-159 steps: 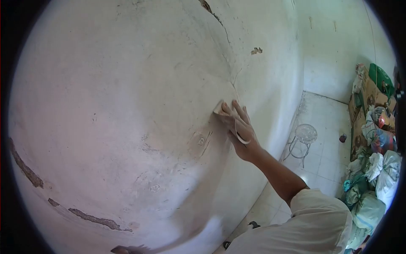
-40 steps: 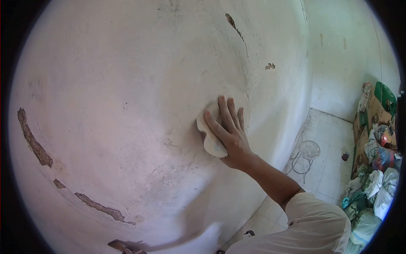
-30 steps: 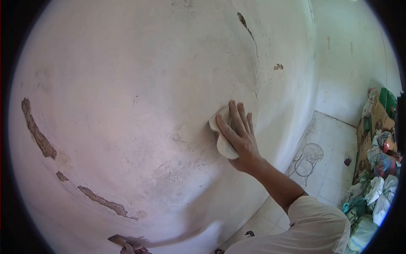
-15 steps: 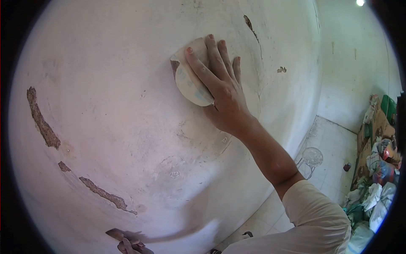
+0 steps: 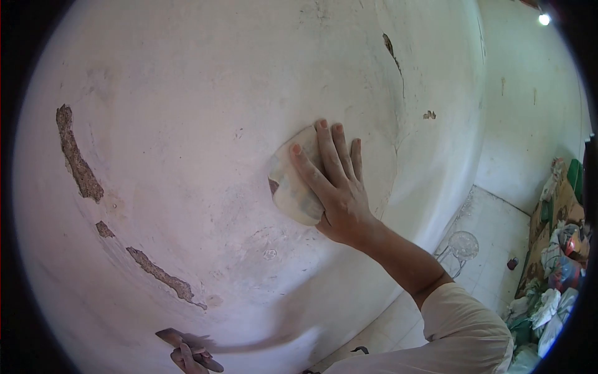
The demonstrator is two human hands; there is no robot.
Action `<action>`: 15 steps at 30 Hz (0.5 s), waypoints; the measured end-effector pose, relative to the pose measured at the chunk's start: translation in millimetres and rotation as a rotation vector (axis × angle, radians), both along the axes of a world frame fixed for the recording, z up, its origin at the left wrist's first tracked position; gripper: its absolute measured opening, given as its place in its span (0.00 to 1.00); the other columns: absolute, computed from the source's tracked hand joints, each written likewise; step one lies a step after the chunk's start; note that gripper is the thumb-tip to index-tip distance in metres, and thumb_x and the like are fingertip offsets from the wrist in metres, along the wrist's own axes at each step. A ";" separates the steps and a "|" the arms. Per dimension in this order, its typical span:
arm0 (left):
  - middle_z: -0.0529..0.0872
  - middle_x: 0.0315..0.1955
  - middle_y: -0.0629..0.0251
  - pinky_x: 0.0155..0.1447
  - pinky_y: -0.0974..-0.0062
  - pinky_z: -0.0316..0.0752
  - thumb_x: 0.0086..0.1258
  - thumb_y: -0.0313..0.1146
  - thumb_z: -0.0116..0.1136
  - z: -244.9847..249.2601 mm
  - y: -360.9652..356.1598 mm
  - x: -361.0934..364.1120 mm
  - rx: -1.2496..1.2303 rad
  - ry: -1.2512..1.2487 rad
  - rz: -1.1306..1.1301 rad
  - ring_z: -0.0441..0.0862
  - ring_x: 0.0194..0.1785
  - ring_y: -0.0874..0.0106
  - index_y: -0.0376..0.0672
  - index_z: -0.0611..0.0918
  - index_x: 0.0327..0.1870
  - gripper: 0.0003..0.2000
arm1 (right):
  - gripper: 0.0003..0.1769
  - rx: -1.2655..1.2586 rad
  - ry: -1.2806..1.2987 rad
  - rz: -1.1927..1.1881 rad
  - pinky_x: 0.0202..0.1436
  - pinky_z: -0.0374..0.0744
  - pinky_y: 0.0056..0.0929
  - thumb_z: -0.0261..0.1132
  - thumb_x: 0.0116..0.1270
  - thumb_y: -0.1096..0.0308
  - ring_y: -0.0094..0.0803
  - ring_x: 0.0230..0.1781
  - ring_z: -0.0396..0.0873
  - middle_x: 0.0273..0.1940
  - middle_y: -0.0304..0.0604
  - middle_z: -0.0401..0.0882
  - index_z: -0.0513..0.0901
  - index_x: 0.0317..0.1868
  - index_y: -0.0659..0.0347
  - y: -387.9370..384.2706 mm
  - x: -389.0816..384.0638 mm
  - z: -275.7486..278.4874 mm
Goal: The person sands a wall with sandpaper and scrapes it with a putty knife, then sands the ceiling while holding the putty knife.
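Note:
My right hand lies on a pale, curved sheet of sandpaper and presses it against the wall. Its fingers are stretched and slightly apart over the sheet, the thumb mostly hidden at the lower edge. One corner of the sheet is folded and shows a brown side. At the bottom left, my left hand is closed around a putty knife, whose blade points up and left, close to the wall.
Plaster has broken away in a long patch and a lower strip. A crack runs at the upper right. On the tiled floor stands a round clear-topped stool. Bags and cardboard are piled at right.
My right hand has moved down the wall with the sandpaper, which now lies flatter. My left hand keeps the putty knife in nearly the same place. The view has shifted slightly.

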State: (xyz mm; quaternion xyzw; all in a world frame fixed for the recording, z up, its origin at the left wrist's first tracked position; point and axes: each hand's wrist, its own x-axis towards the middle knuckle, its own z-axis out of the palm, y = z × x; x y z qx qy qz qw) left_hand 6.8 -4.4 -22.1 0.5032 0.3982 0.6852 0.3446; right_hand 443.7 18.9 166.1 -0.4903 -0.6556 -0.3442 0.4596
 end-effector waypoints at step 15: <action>0.80 0.16 0.62 0.23 0.78 0.71 0.74 0.49 0.57 -3.2 -0.8 0.7 -0.036 -0.006 0.049 0.75 0.17 0.73 0.35 0.84 0.23 0.25 | 0.56 0.202 -0.063 -0.023 0.67 0.46 0.84 0.79 0.48 0.64 0.67 0.78 0.41 0.80 0.56 0.38 0.57 0.77 0.35 15.9 -9.4 58.6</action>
